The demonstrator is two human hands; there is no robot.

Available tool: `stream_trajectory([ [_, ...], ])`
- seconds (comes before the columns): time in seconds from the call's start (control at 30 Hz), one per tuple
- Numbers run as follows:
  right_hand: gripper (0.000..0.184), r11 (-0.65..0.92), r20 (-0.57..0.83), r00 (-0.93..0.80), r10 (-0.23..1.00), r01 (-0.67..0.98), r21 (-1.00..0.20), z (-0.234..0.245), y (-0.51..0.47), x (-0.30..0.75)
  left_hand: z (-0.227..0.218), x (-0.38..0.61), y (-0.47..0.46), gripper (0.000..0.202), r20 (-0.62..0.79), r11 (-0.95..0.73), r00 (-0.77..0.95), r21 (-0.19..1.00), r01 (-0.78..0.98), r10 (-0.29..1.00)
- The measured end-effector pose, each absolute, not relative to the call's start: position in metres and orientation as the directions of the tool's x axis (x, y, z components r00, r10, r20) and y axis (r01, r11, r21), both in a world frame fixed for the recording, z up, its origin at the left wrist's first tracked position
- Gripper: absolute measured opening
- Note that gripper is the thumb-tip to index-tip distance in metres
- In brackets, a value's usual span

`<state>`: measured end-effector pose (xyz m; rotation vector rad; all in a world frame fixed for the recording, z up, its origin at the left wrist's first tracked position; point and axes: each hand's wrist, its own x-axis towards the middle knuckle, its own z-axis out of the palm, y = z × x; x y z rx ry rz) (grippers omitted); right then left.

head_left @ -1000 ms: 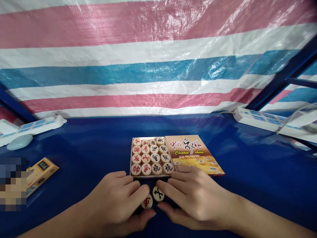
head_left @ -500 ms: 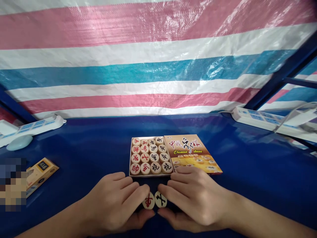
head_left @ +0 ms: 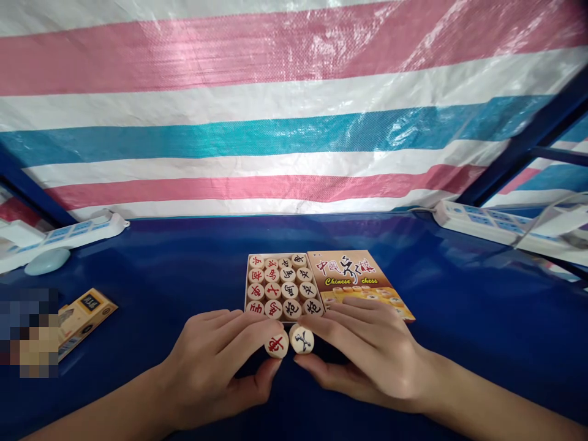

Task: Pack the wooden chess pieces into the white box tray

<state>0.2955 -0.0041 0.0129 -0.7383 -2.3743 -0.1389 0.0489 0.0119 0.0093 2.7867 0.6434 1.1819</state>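
Note:
My left hand [head_left: 225, 361] pinches a round wooden Chinese chess piece with a red character [head_left: 276, 344] between thumb and forefinger. Another piece, marked with a black character [head_left: 302, 339], is gripped the same way by my right hand [head_left: 367, 349]. The two pieces are side by side with a narrow gap between them. Just beyond them lies an open box [head_left: 247, 275] filled with rows of pieces, red ones on the left and black ones on the right. Its printed lid [head_left: 349, 272] lies against the box's right side, partly covered by my right fingers.
The blue table [head_left: 184, 257] runs back to a striped plastic sheet [head_left: 275, 135]. Power strips sit at the left [head_left: 87, 229] and right [head_left: 478, 220]. A pale mouse-shaped object [head_left: 47, 262] and a small tan carton [head_left: 89, 315] lie at the left.
Both hands have moved slightly up and toward the box with their pieces. The pieces have tilted more toward me and come slightly apart. The camera view has shifted a little.

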Motion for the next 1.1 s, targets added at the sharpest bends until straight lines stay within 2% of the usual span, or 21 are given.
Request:
stream_trajectory([
  [0.27, 0.032, 0.862, 0.616, -0.657, 0.434, 0.502, -0.073, 0.013, -0.004, 0.294, 0.008, 0.05, 0.011, 0.033, 0.676, -0.912, 0.618, 0.235, 0.336, 0.402],
  [0.47, 0.034, 0.849, 0.616, -0.638, 0.463, 0.518, -0.102, 0.013, -0.003, 0.294, 0.003, 0.046, 0.014, 0.04, 0.676, -0.925, 0.634, 0.23, 0.302, 0.375],
  [0.67, 0.033, 0.841, 0.632, -0.618, 0.468, 0.53, -0.105, 0.012, -0.003, 0.295, -0.001, 0.043, 0.015, 0.034, 0.635, -0.902, 0.641, 0.309, 0.301, 0.432],
  [1.1, 0.031, 0.878, 0.637, -0.653, 0.41, 0.471, -0.083, 0.012, -0.002, 0.293, 0.004, 0.044, 0.016, 0.03, 0.649, -0.89, 0.61, 0.352, 0.289, 0.454],
])
